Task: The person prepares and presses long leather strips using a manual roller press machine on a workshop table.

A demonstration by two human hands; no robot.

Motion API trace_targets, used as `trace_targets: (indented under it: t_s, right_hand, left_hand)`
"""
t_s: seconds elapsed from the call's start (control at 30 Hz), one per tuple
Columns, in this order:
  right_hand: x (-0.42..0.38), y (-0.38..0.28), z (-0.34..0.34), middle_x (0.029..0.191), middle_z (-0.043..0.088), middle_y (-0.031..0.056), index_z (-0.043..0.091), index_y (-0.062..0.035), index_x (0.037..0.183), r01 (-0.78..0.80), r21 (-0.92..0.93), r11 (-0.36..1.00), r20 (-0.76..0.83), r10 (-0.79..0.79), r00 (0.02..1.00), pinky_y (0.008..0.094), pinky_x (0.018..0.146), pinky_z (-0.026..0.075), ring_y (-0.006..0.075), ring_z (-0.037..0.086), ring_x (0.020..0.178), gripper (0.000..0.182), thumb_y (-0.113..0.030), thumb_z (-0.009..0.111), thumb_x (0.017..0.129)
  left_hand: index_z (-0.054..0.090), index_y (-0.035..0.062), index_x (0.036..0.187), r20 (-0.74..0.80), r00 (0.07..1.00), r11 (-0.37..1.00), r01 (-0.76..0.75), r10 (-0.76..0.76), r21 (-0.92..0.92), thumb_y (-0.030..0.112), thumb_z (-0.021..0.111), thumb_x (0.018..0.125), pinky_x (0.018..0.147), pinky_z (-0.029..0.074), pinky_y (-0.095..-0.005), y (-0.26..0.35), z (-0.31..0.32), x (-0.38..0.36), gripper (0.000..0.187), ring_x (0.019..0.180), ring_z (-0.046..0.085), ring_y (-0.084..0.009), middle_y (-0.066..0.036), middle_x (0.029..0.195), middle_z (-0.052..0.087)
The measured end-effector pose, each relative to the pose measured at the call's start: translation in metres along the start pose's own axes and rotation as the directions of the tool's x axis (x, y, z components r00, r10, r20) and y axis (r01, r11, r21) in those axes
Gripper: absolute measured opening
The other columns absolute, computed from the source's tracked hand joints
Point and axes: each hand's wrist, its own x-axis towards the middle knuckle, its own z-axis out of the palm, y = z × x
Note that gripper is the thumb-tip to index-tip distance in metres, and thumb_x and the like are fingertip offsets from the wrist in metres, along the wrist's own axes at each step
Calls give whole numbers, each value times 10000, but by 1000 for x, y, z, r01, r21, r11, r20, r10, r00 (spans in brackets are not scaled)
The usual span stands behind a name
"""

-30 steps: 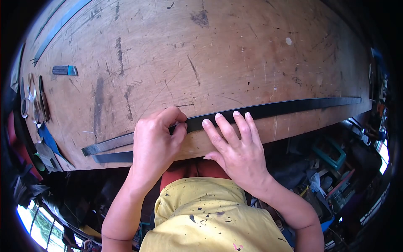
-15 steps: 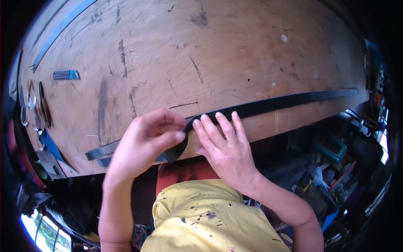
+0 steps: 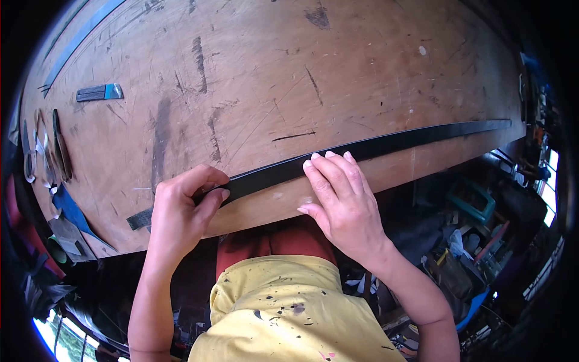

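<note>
A long black strip (image 3: pixel 386 143) lies flat along the near edge of the wooden table, running from the left toward the far right. My left hand (image 3: pixel 184 202) pinches the strip near its left part, with thumb and forefinger closed on it. Beyond that wrist a dark, worn-looking strip end (image 3: pixel 140 220) sticks out; whether it is the same piece is hidden by the hand. My right hand (image 3: pixel 347 199) rests farther along, its fingers stretched and their tips on the black strip, the thumb apart from it over the wood.
A wide, scratched wooden tabletop (image 3: pixel 265 72) fills the view. Toward the left lie a blue-and-black cutter (image 3: pixel 100 92), scissors (image 3: pixel 42 148) and a blue scrap (image 3: pixel 75 211). A long blue-grey strip (image 3: pixel 78 45) lies at the upper left. A green stool (image 3: pixel 473 202) stands below, at right.
The raised, folded part of the black strip now lies flat. My left hand has shifted left and pinches it; my right hand has slid right along it. The view has moved slightly.
</note>
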Motion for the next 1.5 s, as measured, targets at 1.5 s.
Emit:
trace_targets:
  t_s: [1.5]
  right_hand:
    - [18,-33,-3,1224,562,118,620,-5,1304,-69,-26,997,24,70,997,569,1100,407,315,505,1230,580,-306,782,835]
  left_hand:
    - [723,-39,926,-80,993,995,-89,92,41,-56,736,801,648,513,-264,-13,6,-2,127,685,646,-119,-91,776,701]
